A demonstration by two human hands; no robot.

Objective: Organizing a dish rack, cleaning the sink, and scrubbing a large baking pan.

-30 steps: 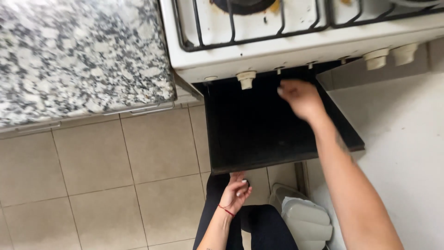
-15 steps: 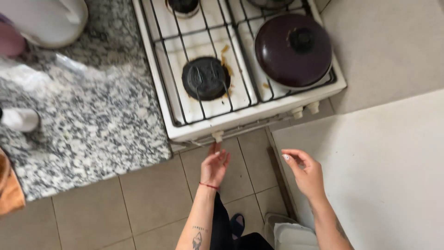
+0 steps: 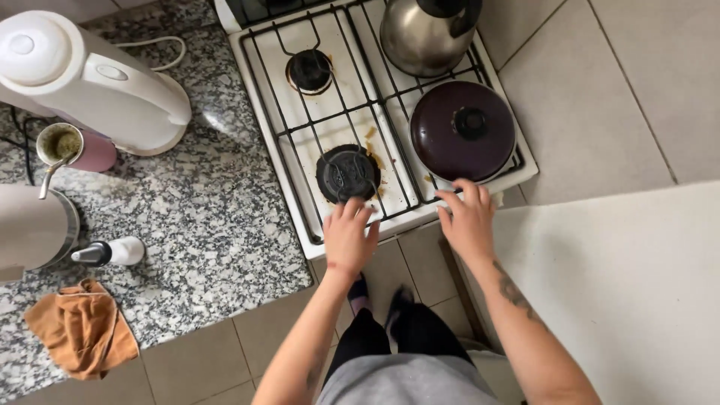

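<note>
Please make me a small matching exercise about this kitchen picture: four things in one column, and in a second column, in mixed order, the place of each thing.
Things:
1. kettle
2. dark lid
3. orange cloth
4. left hand

Places:
A. on the granite counter, near its front edge
B. on the front edge of the stove, below the front left burner
C. on the back right burner
D. on the front right burner, just above the right hand

Pairs: 1-C, 2-D, 3-A, 4-B
</note>
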